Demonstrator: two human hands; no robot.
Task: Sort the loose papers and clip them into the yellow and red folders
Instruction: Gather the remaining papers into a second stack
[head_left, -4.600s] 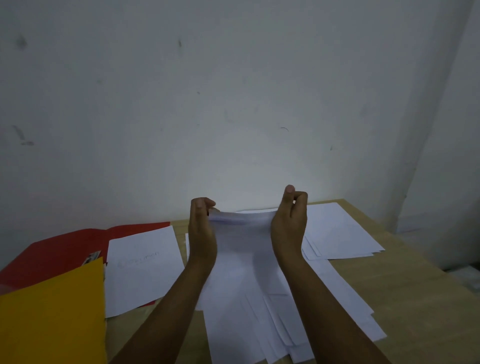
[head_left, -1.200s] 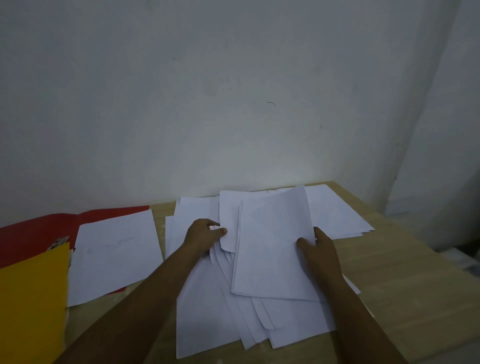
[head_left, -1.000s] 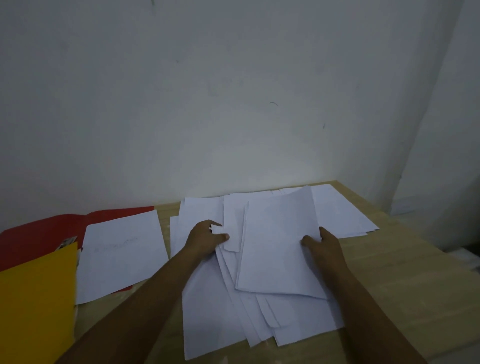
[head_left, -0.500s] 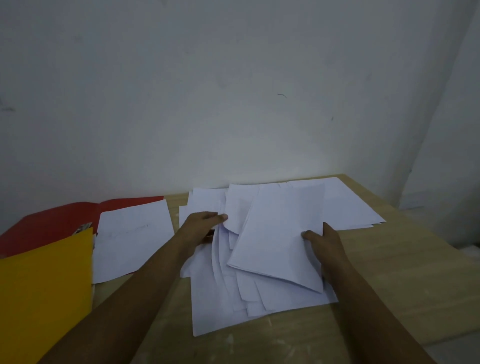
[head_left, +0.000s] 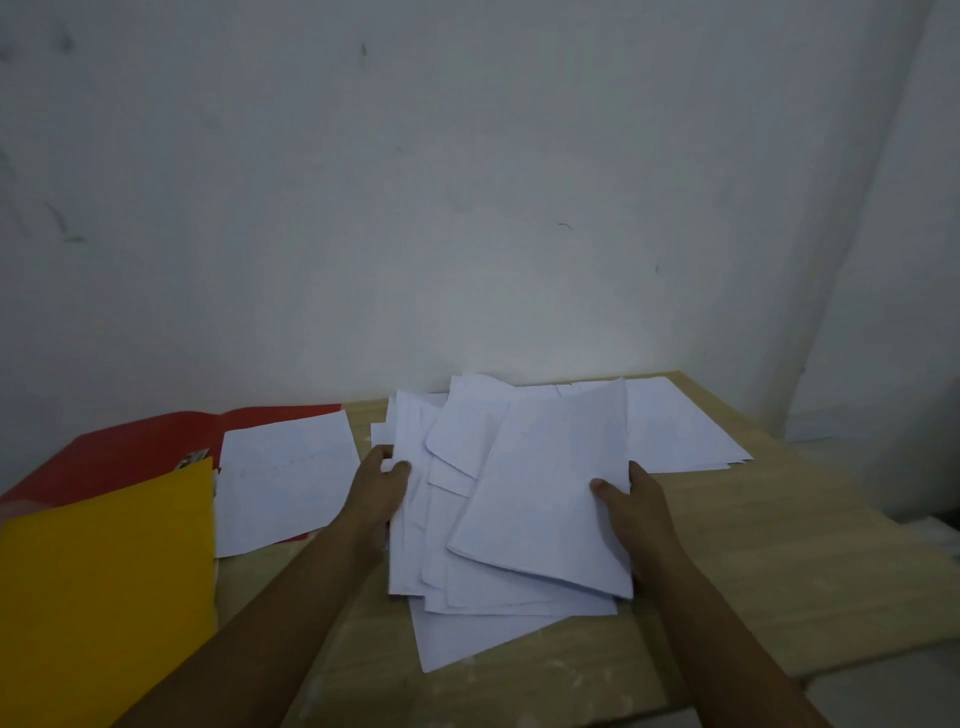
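**Currently: both hands on the loose paper pile, centre frame**

Both forearms come in from the bottom edge and converge on the loose papers (head_left: 498, 519), a fanned, messy white stack on the wooden table (head_left: 779, 561) at centre frame.

Left hand (head_left: 382, 493): at the pile's left edge, wrist straight, fingers curled round the edge of a few sheets with the thumb on top. Gripping paper.

Right hand (head_left: 636, 506): at the right edge of the top sheet (head_left: 545, 488), which sits skewed, lower corner pointing to lower right. Thumb lies on top of the sheet, fingers tucked under its edge. Pinching that sheet. Can't tell whether the sheet is lifted off the pile.

More white sheets (head_left: 675, 431) lie flat behind the pile, toward right of centre, near the wall (head_left: 467, 208).

Yellow folder (head_left: 104, 597): lower left of frame, closed, overlapping the red folder (head_left: 135, 447), which lies open behind it at middle left. A single white sheet (head_left: 285, 488) lies on the red folder's right half, just beside the left hand, not touching it.
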